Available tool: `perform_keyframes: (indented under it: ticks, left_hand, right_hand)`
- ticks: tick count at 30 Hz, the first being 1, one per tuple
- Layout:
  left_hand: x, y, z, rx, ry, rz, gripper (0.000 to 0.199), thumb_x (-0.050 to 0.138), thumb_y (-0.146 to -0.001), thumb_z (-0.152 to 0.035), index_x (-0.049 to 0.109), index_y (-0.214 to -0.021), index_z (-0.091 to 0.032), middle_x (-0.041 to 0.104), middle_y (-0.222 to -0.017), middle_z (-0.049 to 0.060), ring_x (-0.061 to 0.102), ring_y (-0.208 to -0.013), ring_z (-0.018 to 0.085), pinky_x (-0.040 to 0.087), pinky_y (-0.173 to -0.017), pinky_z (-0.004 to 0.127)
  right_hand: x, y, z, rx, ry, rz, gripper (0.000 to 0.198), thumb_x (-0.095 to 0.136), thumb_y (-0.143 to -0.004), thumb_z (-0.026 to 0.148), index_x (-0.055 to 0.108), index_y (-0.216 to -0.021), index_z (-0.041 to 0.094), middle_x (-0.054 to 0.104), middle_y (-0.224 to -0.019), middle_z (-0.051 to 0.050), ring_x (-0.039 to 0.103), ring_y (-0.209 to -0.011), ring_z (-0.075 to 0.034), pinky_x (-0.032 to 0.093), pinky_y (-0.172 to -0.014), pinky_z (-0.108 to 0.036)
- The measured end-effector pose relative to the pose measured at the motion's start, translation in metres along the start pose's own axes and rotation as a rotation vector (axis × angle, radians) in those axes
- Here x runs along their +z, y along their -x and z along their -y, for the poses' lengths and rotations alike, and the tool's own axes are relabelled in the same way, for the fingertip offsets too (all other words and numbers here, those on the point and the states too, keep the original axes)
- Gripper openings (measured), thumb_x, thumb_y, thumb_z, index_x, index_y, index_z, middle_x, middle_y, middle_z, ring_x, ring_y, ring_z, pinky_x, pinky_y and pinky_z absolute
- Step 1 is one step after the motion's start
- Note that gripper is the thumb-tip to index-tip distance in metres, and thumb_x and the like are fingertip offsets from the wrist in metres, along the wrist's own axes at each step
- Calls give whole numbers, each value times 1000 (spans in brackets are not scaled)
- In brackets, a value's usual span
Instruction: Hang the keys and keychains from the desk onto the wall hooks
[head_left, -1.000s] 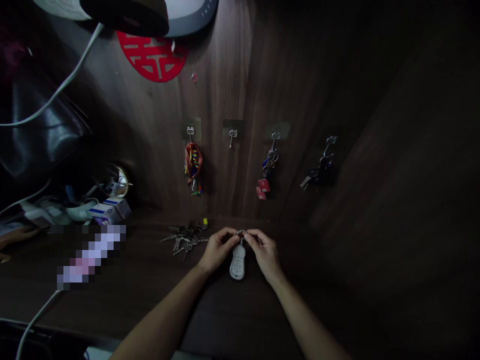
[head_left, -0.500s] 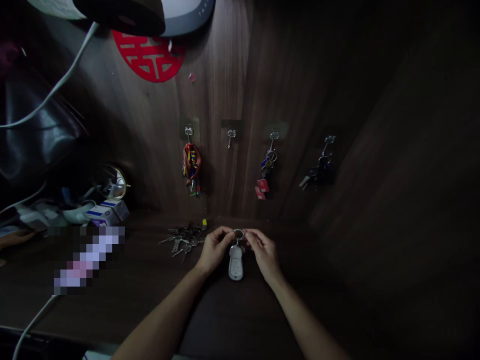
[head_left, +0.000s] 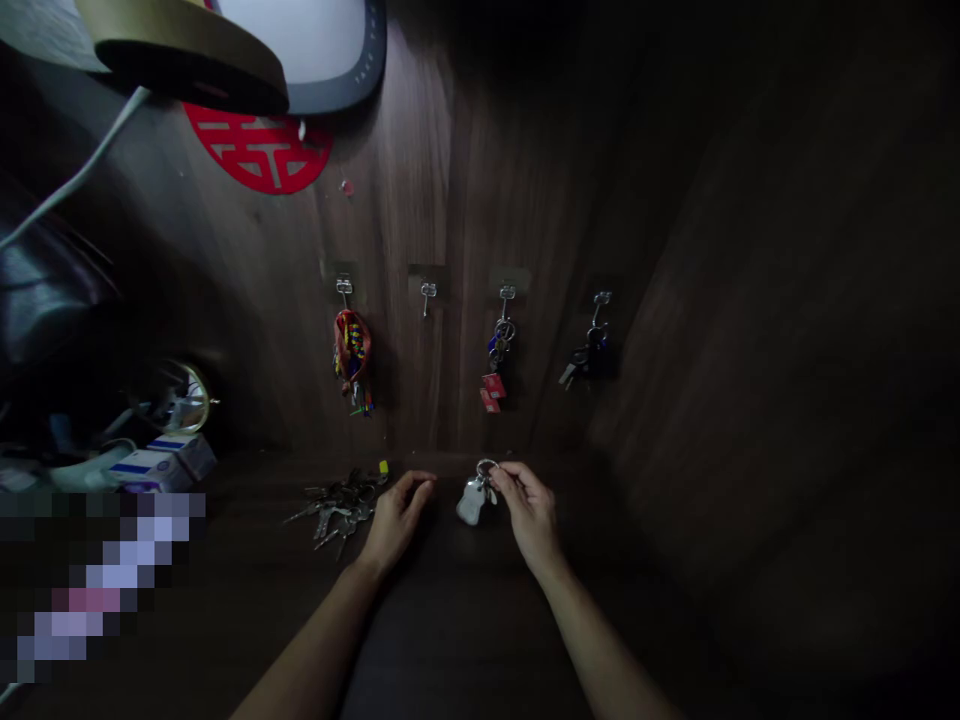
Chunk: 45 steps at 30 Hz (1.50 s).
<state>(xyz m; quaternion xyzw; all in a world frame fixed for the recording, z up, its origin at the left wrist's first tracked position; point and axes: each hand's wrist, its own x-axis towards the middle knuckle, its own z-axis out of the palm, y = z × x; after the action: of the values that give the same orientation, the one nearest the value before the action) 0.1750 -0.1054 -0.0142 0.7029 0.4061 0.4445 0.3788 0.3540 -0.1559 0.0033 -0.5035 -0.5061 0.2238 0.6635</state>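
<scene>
My right hand pinches a metal key ring between thumb and fingertips. A pale grey, rounded key fob hangs tilted from the ring, with a small metal piece beside it. My left hand is apart from the ring, its thumb and index tips drawn close together with nothing visible between them. Just left of that hand, a bunch of loose keys with a yellow tag lies on the dark wooden surface.
Above hang a colourful pouch, a bare hook, keys with red tags and dark keys on hooks. A red paper cutout and a cap are higher up. Small boxes stand at left.
My left hand has let go of the key ring and moved left, towards the loose keys. The fob has swung and tilted under my right hand. The view has shifted.
</scene>
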Motion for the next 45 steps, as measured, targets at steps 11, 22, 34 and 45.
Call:
perform_keyframes:
  ticks: [11,22,34,45]
  left_hand:
    - [1,-5,8,-10,-64,68,33,47,-80,-46,63,-89,-20,66,-77,1,59,-75,18,44,-69,25]
    - [1,-6,3,-29,-55,72,32,49,-78,-46,64,-86,-20,67,-77,2,61,-75,19,45,-69,26]
    - [0,-8,9,-27,-63,84,33,49,-78,-47,65,-84,-19,67,-80,2,60,-79,19,44,-70,25]
    - [0,-7,8,-28,-70,93,33,47,-79,-47,64,-84,-18,67,-77,2,60,-76,18,44,-69,25]
  right_hand:
    - [-60,-76,41,-129,-144,-501,25,64,-71,42,62,-78,18,62,-70,0,58,-59,-11,46,-52,-20]
    - [-80,-162,80,-213,-245,-662,16,67,-63,28,58,-64,15,57,-54,3,54,-47,-9,45,-44,-20]
    - [-78,-173,98,35,-173,-625,8,61,-66,15,57,-59,15,58,-47,3,54,-39,-10,42,-35,-18]
    - [-81,-162,78,-46,-103,-629,10,62,-62,17,60,-71,15,62,-60,2,60,-55,-12,48,-41,-19]
